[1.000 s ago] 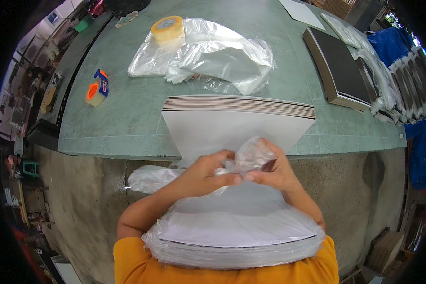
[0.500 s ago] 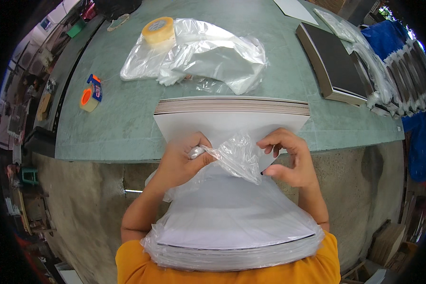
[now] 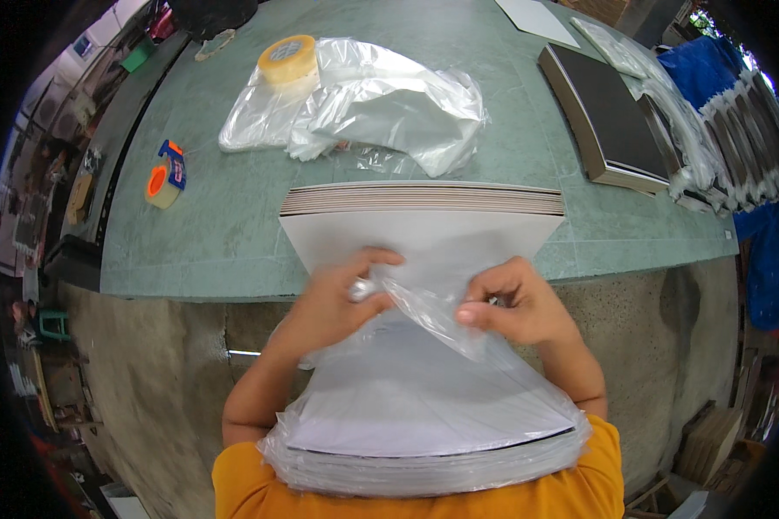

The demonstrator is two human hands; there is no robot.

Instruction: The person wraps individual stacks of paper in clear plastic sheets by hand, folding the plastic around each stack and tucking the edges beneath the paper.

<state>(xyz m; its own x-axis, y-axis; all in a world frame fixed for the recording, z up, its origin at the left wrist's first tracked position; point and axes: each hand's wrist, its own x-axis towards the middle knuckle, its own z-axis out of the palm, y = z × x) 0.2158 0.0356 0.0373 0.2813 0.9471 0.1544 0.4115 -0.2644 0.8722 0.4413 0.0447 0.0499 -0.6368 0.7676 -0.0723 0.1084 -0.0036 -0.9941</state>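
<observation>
A stack of white-faced boards [image 3: 424,227] lies at the table's near edge, its layered far end facing away. Between it and my body, clear plastic [image 3: 433,389] covers a broad white surface; I cannot tell whether this is the same stack. My left hand [image 3: 333,303], slightly blurred, grips a bunched part of the clear plastic bag [image 3: 424,313]. Opposite it, my right hand [image 3: 515,307] has thumb and fingers drawn together at the bag's right side, pinching the film. Crumpled plastic stretches between both hands, above the white surface.
On the green table [image 3: 208,225] are a clear tape roll [image 3: 288,59] on a heap of plastic bags [image 3: 389,104], and an orange-and-blue tape dispenser [image 3: 166,177] to the left. A dark-topped stack [image 3: 610,112] and plastic-wrapped bundles [image 3: 749,143] stand at the right.
My right hand has closed from a spread shape and moved slightly inward and down onto the plastic. My left fingers have shifted, and the raised crumpled film has flattened into a slanting fold.
</observation>
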